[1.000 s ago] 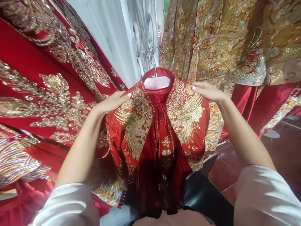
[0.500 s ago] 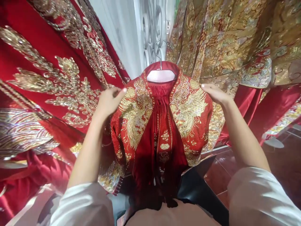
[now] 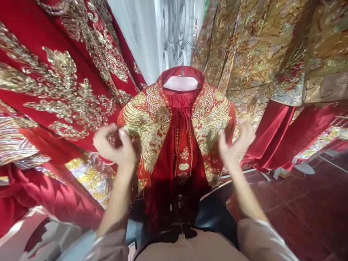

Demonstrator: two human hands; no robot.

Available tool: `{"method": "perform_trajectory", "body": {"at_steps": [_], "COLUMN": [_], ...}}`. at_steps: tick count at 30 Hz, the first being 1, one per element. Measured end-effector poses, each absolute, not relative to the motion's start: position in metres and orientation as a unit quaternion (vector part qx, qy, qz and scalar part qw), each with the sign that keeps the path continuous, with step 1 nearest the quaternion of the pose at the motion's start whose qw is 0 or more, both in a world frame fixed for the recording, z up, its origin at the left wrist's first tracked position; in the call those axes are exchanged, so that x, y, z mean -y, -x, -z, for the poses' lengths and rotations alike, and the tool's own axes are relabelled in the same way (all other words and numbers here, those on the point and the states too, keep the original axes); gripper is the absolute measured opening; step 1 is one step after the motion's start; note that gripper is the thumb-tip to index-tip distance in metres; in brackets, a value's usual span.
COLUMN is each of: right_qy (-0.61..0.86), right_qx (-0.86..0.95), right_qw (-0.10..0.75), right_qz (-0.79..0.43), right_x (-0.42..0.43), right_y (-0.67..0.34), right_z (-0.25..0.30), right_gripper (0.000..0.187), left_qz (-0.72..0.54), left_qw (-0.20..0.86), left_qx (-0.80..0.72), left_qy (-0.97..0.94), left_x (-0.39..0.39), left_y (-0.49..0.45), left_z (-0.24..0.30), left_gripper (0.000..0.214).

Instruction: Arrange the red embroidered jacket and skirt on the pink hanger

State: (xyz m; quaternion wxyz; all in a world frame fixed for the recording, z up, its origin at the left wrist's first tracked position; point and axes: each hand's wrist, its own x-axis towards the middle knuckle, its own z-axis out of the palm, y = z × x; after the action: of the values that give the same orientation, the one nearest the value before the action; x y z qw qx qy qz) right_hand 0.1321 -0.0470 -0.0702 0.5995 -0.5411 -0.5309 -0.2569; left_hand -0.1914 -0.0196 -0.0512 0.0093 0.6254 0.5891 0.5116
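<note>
Red jacket: the gold-embroidered jacket (image 3: 150,134) hangs upright on a hanger, straight in front of the person, its fronts parted and its collar standing around the hanger's middle.
Hanger: the pale crossbar of the hanger (image 3: 181,83) shows inside the collar, and a thin metal hook (image 3: 178,54) rises from it; what the hook's tip rests on is hard to make out.
Inner garment: a dark red piece (image 3: 183,152) shows between the jacket's fronts, gathered and tied near the neck, with gold motifs down its middle band.
Left hand: the left hand (image 3: 116,146) is raised just below the jacket's shoulder, near the sleeve, thumb and fingers curved and apart; whether it brushes the cloth cannot be told.
Right hand: the right hand (image 3: 236,145) is raised beside the opposite sleeve, thumb and fingers spread apart and slightly blurred; contact there cannot be told either.
Left-side garments: a large red robe (image 3: 67,72) with heavy gold beadwork hangs close by, with crumpled red cloth (image 3: 59,195) below it.
Right-side garments: gold brocade pieces (image 3: 261,47) hang in a row, plain red skirts (image 3: 266,134) beneath.
Behind: white drapery (image 3: 136,36) and grey scrolled metalwork (image 3: 174,32).
Floor: dark red tiles (image 3: 293,203).
</note>
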Motion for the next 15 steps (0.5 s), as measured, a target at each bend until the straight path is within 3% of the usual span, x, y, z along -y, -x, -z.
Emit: {"method": "perform_trajectory", "body": {"at_steps": [2, 5, 11, 15], "right_qy": [0.587, 0.682, 0.678, 0.714], "right_qx": [0.565, 0.552, 0.46, 0.395], "right_qw": [0.519, 0.444, 0.571, 0.576], "right_qz": [0.257, 0.183, 0.053, 0.055], "right_x": [0.069, 0.075, 0.083, 0.124], "right_y": [-0.106, -0.098, -0.149, -0.15], "right_z": [0.128, 0.192, 0.202, 0.182], "right_gripper": [0.069, 0.056, 0.053, 0.029], "left_qz": [-0.513, -0.499, -0.456, -0.484], "left_qw": [-0.031, -0.116, -0.188, -0.113], "left_qx": [-0.603, -0.628, -0.652, -0.685], "left_qy": [-0.61, -0.586, -0.576, -0.533], "left_x": [0.041, 0.064, 0.088, 0.116], "left_y": [0.168, 0.142, 0.173, 0.191], "left_z": [0.096, 0.155, 0.193, 0.194], "left_gripper": [0.044, 0.047, 0.041, 0.031]}}
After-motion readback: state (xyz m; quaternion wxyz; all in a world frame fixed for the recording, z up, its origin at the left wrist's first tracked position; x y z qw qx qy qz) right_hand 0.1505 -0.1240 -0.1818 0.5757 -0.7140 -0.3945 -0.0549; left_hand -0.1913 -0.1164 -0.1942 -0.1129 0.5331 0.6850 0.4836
